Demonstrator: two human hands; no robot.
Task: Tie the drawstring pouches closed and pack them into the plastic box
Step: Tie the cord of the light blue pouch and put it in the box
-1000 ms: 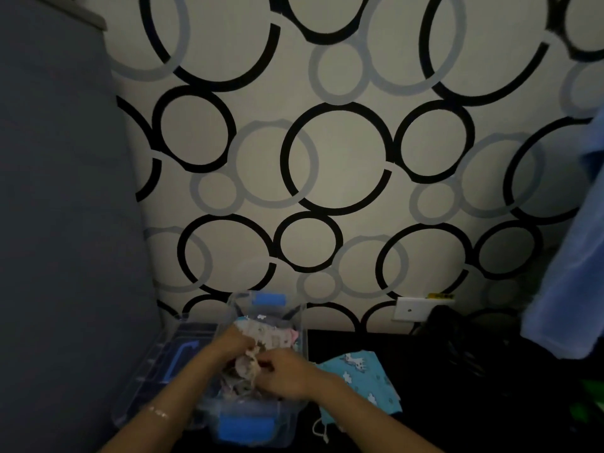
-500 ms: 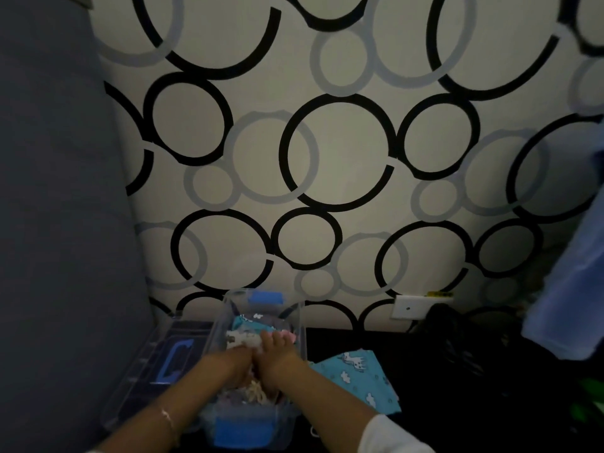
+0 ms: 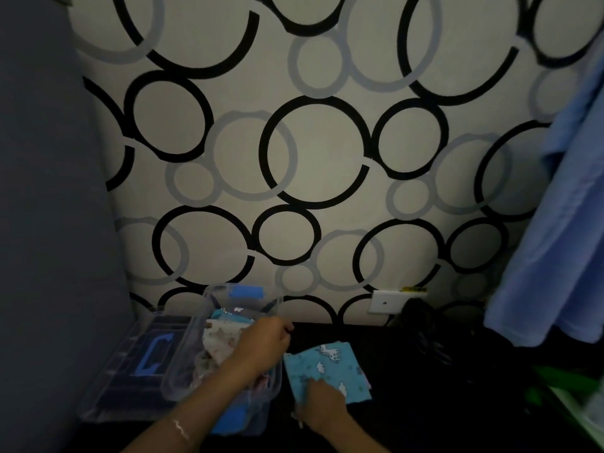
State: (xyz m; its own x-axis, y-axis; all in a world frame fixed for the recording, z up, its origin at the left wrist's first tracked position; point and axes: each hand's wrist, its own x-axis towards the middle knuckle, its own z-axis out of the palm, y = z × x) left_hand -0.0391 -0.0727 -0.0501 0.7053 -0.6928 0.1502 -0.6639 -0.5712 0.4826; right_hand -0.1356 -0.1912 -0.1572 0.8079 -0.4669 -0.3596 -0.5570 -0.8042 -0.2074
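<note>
A clear plastic box [image 3: 183,358] with blue latches stands at the near left of the dark table. It holds several pouches, among them a cream printed pouch [image 3: 219,341] and a teal pouch [image 3: 228,317]. My left hand [image 3: 261,341] lies over the box's right side, above the pouches, back toward me and its fingers hidden. A light blue pouch [image 3: 327,364] with white animal prints lies flat on the table just right of the box. My right hand [image 3: 322,403] grips its near edge. A drawstring end hangs by my right wrist.
The box's clear lid [image 3: 143,361], with a blue handle, lies left of the box against a grey padded panel. A patterned wall with a white socket [image 3: 385,302] closes the back. Dark objects and hanging blue cloth [image 3: 555,240] fill the right side.
Both hands were together over the pouches in the box. My right hand has moved out to the right onto the light blue pouch; my left hand stays at the box.
</note>
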